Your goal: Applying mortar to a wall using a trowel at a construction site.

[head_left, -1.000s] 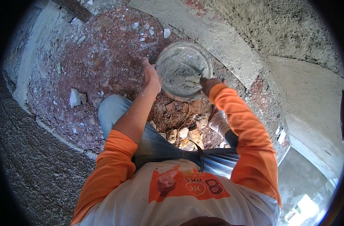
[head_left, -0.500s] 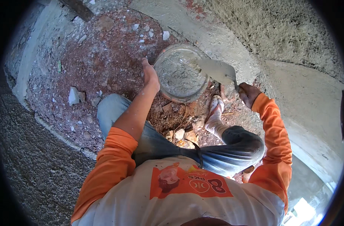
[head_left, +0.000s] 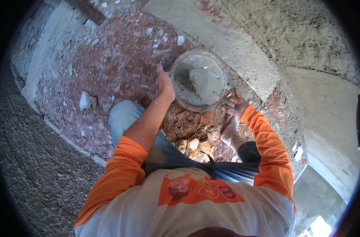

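Note:
A round bucket of wet grey mortar sits on the rubble ground in front of me. My left hand holds its left side, thumb upward and the other fingers mostly hidden. My right hand, at the bucket's lower right, grips the handle of a trowel whose wide grey blade lies inside the bucket, over the mortar.
Reddish dirt with white chips and a broken lump lies to the left. A cement ledge runs behind the bucket and down the right. A dark post stands at upper left. My bent legs and sandalled foot are below.
Half a second ago the trowel was out to the right of the bucket; its blade is now back inside, my right hand having moved leftward. My left hand stays at the bucket.

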Available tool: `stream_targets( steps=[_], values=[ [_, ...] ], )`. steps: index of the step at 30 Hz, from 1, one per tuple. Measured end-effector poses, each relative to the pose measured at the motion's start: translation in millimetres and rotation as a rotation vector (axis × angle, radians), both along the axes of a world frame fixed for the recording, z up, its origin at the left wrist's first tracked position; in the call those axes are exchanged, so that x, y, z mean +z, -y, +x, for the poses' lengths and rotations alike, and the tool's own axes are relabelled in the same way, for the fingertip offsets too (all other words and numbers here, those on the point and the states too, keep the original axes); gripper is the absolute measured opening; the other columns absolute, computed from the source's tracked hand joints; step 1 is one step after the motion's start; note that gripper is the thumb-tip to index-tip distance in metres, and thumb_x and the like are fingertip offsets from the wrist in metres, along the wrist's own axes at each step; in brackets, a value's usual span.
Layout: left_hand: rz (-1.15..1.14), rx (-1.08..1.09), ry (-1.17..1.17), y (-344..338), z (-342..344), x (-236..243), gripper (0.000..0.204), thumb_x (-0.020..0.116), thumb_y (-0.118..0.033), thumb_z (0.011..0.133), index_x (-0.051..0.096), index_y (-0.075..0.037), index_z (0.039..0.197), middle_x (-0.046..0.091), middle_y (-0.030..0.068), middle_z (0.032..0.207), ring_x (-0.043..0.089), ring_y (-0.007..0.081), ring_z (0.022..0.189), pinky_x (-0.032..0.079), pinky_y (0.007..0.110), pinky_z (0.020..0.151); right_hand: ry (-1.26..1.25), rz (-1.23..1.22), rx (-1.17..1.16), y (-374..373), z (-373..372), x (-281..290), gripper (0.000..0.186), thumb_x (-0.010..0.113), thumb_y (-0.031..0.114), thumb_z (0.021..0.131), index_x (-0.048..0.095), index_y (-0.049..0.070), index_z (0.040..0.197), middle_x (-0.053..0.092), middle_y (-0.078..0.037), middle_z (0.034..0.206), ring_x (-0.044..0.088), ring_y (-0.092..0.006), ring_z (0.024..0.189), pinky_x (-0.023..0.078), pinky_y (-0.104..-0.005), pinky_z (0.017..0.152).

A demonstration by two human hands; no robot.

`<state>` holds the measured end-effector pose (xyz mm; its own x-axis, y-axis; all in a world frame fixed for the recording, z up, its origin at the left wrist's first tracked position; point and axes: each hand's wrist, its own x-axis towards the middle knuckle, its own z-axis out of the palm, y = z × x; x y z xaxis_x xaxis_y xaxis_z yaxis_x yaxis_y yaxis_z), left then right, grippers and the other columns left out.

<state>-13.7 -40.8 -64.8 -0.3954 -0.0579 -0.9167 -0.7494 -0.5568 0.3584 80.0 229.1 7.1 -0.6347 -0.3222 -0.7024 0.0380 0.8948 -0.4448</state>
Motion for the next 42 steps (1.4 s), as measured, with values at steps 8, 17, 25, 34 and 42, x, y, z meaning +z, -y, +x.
stream_targets(
  steps=[8,17,25,34,42],
  values=[
    [-0.015,0.090,-0.019,0.6,-0.8,2.8,0.065,0.037,-0.065,0.077,0.050,-0.006,0.101,0.053,0.0021,0.077,0.050,0.0126,0.057,0.042,0.025,0.048,-0.488,0.313,-0.324,9.8,-34.0,1.5,0.020,0.061,0.026,0.073,0.056,0.009,0.083,0.061,-0.014,0.076,0.060,-0.0330,0.073,0.048,-0.0378,0.063],
    [-0.130,0.099,-0.057,1.1,7.3,7.1,0.064,0.034,-0.062,0.083,0.052,-0.002,0.094,0.056,0.0079,0.083,0.051,0.0202,0.079,0.040,0.031,0.077,-0.838,0.397,-0.213,12.3,-152.4,91.7,0.024,0.060,0.028,0.077,0.054,0.008,0.089,0.058,-0.015,0.086,0.058,-0.0331,0.084,0.048,-0.0413,0.071],
    [-0.265,0.205,-0.215,-9.6,34.8,10.6,0.059,0.035,-0.056,0.086,0.052,-0.003,0.104,0.053,0.0061,0.094,0.047,0.0170,0.086,0.038,0.029,0.079,0.147,-0.448,0.228,-31.8,-216.0,140.1,0.026,0.063,0.024,0.080,0.059,0.005,0.096,0.062,-0.008,0.076,0.060,-0.0176,0.064,0.047,-0.0298,0.054],
    [-0.441,0.331,-0.004,-44.7,70.9,-6.4,0.067,0.034,-0.055,0.087,0.044,0.001,0.123,0.047,0.0127,0.121,0.046,0.0239,0.107,0.033,0.031,0.095,-1.091,-0.605,-0.462,-136.5,-345.7,181.5,0.026,0.058,0.027,0.084,0.063,0.001,0.086,0.057,-0.004,0.063,0.050,-0.0078,0.053,0.041,-0.0252,0.047],
    [-0.307,0.186,-0.134,-47.3,69.0,27.4,0.068,0.027,-0.065,0.083,0.050,-0.012,0.120,0.053,0.0051,0.115,0.046,0.0207,0.101,0.035,0.039,0.086,-0.357,-0.216,0.293,-142.7,-225.4,109.7,0.035,0.053,0.018,0.078,0.049,0.002,0.108,0.059,-0.019,0.088,0.060,-0.0283,0.080,0.047,-0.0397,0.069]
  ],
)
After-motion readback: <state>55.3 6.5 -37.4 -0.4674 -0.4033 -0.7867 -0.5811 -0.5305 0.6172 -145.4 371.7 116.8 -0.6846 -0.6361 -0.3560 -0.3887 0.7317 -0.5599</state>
